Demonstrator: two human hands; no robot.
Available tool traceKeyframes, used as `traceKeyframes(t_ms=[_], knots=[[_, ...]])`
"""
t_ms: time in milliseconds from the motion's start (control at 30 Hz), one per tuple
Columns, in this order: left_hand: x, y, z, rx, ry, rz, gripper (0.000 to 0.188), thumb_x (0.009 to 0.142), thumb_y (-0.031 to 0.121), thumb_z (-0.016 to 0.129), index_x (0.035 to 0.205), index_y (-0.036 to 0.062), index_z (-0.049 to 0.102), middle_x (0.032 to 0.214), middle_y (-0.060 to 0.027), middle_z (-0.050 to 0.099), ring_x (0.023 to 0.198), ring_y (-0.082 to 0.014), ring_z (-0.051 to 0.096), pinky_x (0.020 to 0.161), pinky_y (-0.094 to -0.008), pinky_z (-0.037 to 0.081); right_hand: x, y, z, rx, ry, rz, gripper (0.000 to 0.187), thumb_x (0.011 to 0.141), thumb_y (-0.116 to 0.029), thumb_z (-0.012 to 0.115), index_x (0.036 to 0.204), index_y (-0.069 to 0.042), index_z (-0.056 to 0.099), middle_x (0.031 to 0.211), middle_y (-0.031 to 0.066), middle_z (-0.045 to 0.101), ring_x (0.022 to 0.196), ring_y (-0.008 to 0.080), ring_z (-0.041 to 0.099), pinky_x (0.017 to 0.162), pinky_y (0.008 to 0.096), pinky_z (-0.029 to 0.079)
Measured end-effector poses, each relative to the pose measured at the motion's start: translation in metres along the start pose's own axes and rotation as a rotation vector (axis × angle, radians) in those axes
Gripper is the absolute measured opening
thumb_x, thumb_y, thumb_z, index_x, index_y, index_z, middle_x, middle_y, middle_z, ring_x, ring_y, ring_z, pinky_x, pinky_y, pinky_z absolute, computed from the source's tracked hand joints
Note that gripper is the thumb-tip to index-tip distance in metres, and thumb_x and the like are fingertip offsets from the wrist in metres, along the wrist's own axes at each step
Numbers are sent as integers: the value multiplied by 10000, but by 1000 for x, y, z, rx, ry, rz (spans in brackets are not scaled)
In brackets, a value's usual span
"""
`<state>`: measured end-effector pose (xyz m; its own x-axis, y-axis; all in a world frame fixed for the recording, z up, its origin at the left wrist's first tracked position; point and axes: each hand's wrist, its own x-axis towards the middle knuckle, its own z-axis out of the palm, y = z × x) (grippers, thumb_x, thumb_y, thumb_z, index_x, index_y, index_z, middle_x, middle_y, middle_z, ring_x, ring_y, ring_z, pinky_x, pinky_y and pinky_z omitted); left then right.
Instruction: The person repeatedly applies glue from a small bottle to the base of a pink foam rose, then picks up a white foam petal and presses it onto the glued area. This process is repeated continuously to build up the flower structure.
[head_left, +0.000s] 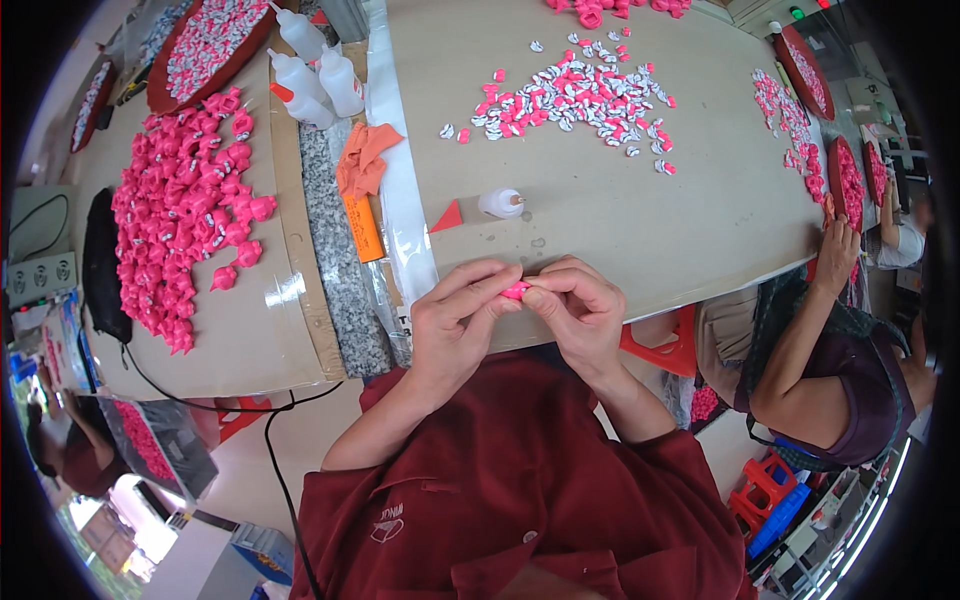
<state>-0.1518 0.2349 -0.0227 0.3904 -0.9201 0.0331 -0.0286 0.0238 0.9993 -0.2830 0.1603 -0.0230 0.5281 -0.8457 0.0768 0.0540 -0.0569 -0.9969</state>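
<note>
Between the fingertips of both my hands is a small pink plastic piece (516,290), held just over the table's near edge. My left hand (460,315) pinches it from the left, and my right hand (580,312) pinches it from the right. Fingers cover most of it, so its shape is hard to make out. Beyond my hands a small white squeeze bottle (500,203) lies tipped on the table. A red triangular scrap (447,216) rests left of the bottle. Farther off spreads a loose pile of small pink-and-white pieces (575,95).
At left lies a heap of pink figures (185,215), with a red tray (268,22) of small pieces behind. Several squeeze bottles (342,82) stand near an orange cloth (365,160) and an orange-handled tool (363,230). A co-worker's arm (815,300) reaches in at right.
</note>
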Motion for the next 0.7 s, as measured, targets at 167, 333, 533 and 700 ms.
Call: traceKeyframes(t_ms=[167,333,533,700], knots=[[-2,-5,-3,27,-26,-19,276,775,-51,613,1044,11,627,1083,-111,565,861,-136,591,733,-216,502,0,-3,0,39,-3,49,88,769,31,644,857,22,641,823,61,592,743,99,569,635,204,446],[-1,-1,-6,-13,-52,-51,319,772,-53,617,1082,18,607,1102,-111,555,917,-144,578,764,-227,499,1,-4,1,106,18,78,88,787,19,626,873,20,644,849,67,596,776,103,568,668,208,437],[0,7,-5,-86,-60,-94,328,760,-70,621,1082,-12,590,1123,-110,530,942,-164,578,787,-245,502,4,-10,-2,143,27,144,110,807,19,596,908,23,641,859,69,596,796,95,561,669,201,428],[2,15,-5,-158,-9,-92,299,759,-97,605,1053,-47,575,1114,-97,494,925,-167,585,794,-253,505,18,-10,-13,-3,91,116,194,796,12,602,990,6,611,924,53,569,768,77,513,640,188,407]])
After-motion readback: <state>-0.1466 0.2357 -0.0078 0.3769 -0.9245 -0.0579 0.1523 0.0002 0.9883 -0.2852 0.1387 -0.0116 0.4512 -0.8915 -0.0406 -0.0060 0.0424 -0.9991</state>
